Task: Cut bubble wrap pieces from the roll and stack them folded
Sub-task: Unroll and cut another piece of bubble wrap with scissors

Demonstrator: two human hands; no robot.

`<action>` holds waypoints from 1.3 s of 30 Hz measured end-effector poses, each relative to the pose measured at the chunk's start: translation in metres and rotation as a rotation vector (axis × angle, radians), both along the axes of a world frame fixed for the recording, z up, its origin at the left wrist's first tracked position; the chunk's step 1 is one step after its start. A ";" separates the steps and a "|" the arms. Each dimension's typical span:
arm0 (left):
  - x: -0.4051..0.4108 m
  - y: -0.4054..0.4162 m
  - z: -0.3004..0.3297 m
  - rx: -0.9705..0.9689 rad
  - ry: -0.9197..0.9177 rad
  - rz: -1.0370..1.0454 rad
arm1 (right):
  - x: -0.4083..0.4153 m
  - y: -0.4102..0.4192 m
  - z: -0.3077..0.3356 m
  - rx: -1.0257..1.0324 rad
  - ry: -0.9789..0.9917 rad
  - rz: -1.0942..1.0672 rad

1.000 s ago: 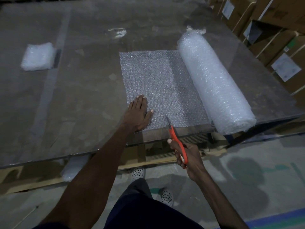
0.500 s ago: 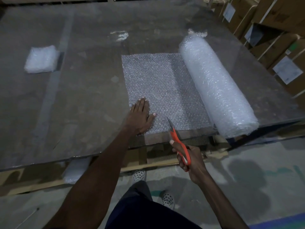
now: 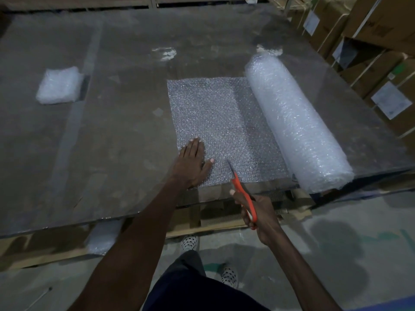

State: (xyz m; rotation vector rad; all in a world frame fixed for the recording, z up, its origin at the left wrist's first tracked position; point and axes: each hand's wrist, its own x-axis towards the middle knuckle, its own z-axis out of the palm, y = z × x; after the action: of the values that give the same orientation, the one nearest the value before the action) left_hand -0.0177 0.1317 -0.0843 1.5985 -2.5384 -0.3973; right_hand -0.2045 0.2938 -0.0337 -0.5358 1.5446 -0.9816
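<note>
One folded white bubble-wrap stack (image 3: 58, 85) done. Left hand (image 3: 195, 163) flat, pressing unrolled clear bubble-wrap sheet (image 3: 224, 129); right hand (image 3: 258, 212) gripping orange-handled scissors (image 3: 243, 194), cut just beginning.

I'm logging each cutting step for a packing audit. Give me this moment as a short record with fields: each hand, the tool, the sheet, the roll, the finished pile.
left hand: flat, pressing the sheet near its near left corner
right hand: grips the scissors
scissors: orange handles, blades at the sheet's near edge
sheet: unrolled flat on the table, joined to the roll
roll: lying at the sheet's right side
stack: folded pieces, far left on the table
</note>
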 end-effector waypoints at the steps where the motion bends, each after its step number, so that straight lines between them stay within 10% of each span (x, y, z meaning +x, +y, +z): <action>1: 0.000 0.000 0.000 0.001 0.001 -0.001 | 0.000 0.000 0.000 -0.001 0.005 0.005; 39: 0.000 0.001 -0.001 0.009 0.007 0.011 | 0.002 -0.030 0.014 -0.018 0.051 0.046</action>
State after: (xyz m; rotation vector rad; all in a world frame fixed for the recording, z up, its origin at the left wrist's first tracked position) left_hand -0.0182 0.1327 -0.0852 1.6111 -2.5246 -0.4134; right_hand -0.2025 0.2637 -0.0201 -0.6105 1.5631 -0.9534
